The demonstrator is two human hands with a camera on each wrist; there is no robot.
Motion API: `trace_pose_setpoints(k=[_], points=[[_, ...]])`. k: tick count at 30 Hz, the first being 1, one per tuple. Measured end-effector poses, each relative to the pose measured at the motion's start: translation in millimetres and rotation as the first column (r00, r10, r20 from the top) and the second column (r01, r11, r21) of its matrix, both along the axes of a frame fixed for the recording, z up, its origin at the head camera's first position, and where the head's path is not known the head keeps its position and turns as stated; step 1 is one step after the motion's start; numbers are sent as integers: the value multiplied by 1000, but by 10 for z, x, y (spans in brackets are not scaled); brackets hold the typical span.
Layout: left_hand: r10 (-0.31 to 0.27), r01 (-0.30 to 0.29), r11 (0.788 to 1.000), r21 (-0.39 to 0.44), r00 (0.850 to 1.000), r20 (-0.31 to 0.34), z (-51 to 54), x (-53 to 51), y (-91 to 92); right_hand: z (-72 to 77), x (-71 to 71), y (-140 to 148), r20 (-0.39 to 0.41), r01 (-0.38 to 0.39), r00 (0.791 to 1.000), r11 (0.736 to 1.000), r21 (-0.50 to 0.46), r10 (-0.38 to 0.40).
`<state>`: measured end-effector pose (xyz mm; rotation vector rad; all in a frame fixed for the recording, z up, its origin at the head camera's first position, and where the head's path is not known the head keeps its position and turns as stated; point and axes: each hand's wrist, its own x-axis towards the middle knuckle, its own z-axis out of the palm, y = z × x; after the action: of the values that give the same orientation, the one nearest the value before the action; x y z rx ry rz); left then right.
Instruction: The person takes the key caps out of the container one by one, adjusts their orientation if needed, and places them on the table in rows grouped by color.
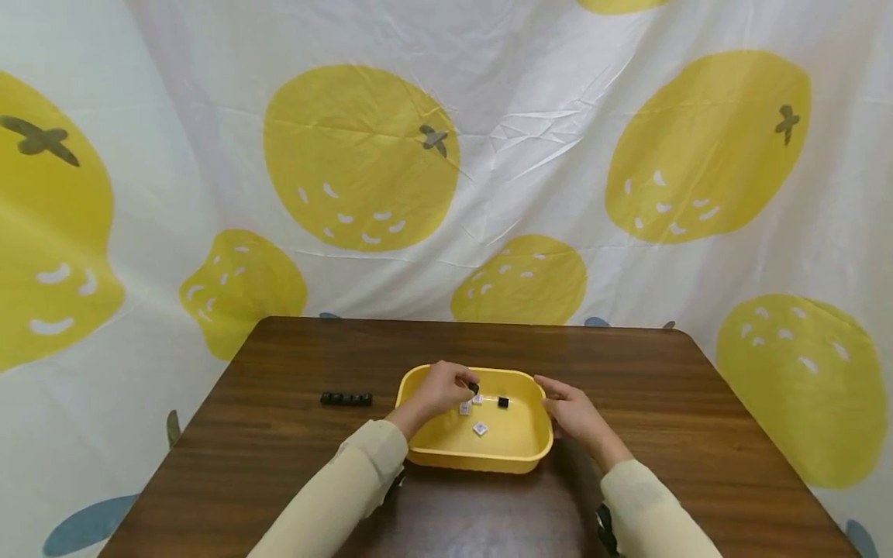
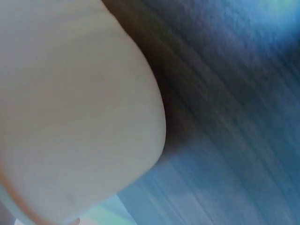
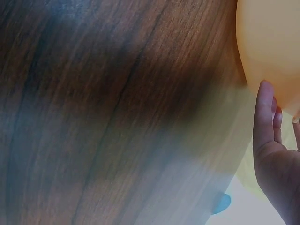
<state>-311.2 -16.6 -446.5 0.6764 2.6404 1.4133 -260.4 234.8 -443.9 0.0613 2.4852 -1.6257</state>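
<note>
In the head view, my left hand (image 1: 443, 387) reaches over the left side of a yellow tray (image 1: 481, 463) and pinches a small black cube (image 1: 474, 387) between thumb and fingers. White cubes with dark marks lie below it inside the tray, one white cube (image 1: 480, 428) nearer the front. Another black cube (image 1: 503, 402) sits to their right on the tray floor. My right hand (image 1: 575, 411) is at the tray's right end. The right wrist view shows that hand's extended fingers (image 3: 264, 110) against the tray's outer wall (image 3: 272, 47).
A row of black cubes (image 1: 346, 399) lies left of the tray on the dark wooden table (image 1: 279, 457). Behind the table hangs a white cloth (image 1: 502, 170) printed with lemons. A large pale rounded shape (image 2: 79, 112) fills much of the left wrist view.
</note>
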Motion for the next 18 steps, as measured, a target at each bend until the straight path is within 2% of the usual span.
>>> trace_pose_setpoints(k=[6, 11, 14, 18], points=[[29, -29, 1000, -6, 1000, 7, 85, -21, -122, 21, -3, 6, -11, -8, 1000, 1000, 16, 8], [63, -64, 997, -33, 998, -22, 172, -57, -279, 34, -11, -5, -8, -6, 1000, 1000, 17, 6], [97, -97, 995, -16, 995, -23, 224, -85, -393, 39, -3, -7, -7, 0, 1000, 1000, 18, 1], [172, -172, 985, 12, 985, -22, 309, -129, -599, 42, -1, -18, -4, 4, 1000, 1000, 21, -3]])
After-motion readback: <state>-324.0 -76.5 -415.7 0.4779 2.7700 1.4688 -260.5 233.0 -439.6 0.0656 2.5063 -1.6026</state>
